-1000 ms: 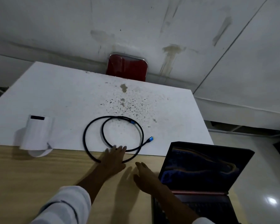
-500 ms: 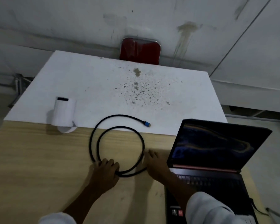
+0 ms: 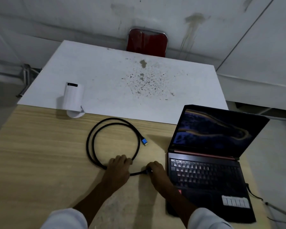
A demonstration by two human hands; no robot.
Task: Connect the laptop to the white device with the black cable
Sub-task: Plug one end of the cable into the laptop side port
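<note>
A black cable [image 3: 113, 142] lies coiled in a double loop on the wooden table [image 3: 31, 154], its blue-tipped plug [image 3: 144, 141] resting free at the loop's right side. The left hand [image 3: 119, 169] presses down on the near part of the coil, fingers curled over it. The right hand [image 3: 157, 171] pinches the cable's other end, just left of the open black laptop [image 3: 208, 162], whose screen glows dimly. A white device [image 3: 73, 98] stands at the far left, at the edge of a speckled white board [image 3: 106, 76]. A red chair [image 3: 147, 42] sits beyond.
</note>
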